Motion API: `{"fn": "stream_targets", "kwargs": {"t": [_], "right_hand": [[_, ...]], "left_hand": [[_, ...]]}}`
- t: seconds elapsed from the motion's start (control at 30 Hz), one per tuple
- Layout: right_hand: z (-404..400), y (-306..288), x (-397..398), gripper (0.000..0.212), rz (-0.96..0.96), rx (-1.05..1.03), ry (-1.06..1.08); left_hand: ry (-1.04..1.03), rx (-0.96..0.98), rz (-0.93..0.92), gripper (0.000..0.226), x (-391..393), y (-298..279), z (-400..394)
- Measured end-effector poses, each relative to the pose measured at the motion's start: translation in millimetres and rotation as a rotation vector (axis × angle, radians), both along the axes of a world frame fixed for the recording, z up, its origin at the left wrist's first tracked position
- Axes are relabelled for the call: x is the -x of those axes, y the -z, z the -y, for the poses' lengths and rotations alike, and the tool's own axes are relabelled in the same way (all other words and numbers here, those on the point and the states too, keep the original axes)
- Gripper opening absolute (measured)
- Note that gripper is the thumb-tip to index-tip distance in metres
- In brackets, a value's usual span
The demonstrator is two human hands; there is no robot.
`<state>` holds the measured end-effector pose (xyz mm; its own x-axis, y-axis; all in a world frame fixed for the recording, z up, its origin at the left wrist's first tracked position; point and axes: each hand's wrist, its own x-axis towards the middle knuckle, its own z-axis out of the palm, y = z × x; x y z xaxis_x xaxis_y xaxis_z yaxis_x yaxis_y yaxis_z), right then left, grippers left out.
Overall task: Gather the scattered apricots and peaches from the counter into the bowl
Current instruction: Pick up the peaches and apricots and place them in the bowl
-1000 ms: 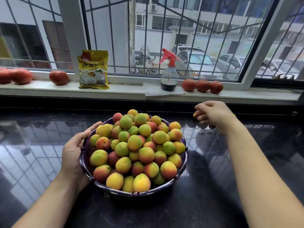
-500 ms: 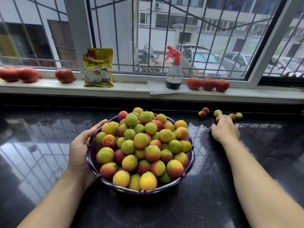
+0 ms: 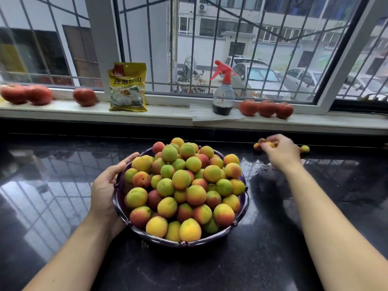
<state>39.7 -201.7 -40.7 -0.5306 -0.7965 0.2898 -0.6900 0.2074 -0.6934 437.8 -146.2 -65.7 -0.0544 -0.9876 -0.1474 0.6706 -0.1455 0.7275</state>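
Counter: You are at a glossy black counter (image 3: 63, 196) under a barred window; the polish mirrors the bars.
Bowl: The dark purple bowl (image 3: 218, 235) sits just inboard of your left hand, heaped well above its rim with apricots and peaches (image 3: 181, 179).
Left hand: Your left hand (image 3: 106, 185) is open and cupped against the bowl's wall, steadying it, not lifting.
Right hand: Your right hand (image 3: 280, 153) is well out from the bowl, curled over a small cluster of loose fruit (image 3: 265, 143) at the counter's back edge. Fingertips touch the fruit; I cannot tell whether any piece is actually gripped.
Stray piece: One greenish fruit (image 3: 304, 148) lies just beyond your right hand's outer side.
Risk, rolling: Raking several round pieces at once could send one away along the slick stone.
Risk, overflow: The heap is so tall that anything dropped on top may roll off or knock others out.
Risk, wet patch: Droplets (image 3: 259, 168) glisten just below your right hand, so fruit may slip.
Hidden: Your right palm covers part of the cluster, so the count is unclear, and motion blur softens it.
Also hidden: The bowl's inside and depth are buried under fruit.
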Motion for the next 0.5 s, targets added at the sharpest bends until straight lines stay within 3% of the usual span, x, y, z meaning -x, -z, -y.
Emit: {"fn": "stream_targets", "kwargs": {"t": [0.13, 0.27, 0.37, 0.5], "right_hand": [[-27, -72, -56, 0.009, 0.212, 0.114, -0.568], [-73, -112, -103, 0.021, 0.171, -0.079, -1.001], [-84, -113, -126, 0.028, -0.048, -0.225, -1.079], [-83, -103, -146, 0.037, -0.381, -0.280, -0.994]], "left_hand": [[0.016, 0.005, -0.010, 0.043, 1, -2, -1], [0.027, 0.003, -0.022, 0.042, 2, -2, -2], [0.022, 0.003, -0.020, 0.042, 2, -2, -2], [0.019, -0.003, -0.024, 0.043, 2, -4, -3]]}}
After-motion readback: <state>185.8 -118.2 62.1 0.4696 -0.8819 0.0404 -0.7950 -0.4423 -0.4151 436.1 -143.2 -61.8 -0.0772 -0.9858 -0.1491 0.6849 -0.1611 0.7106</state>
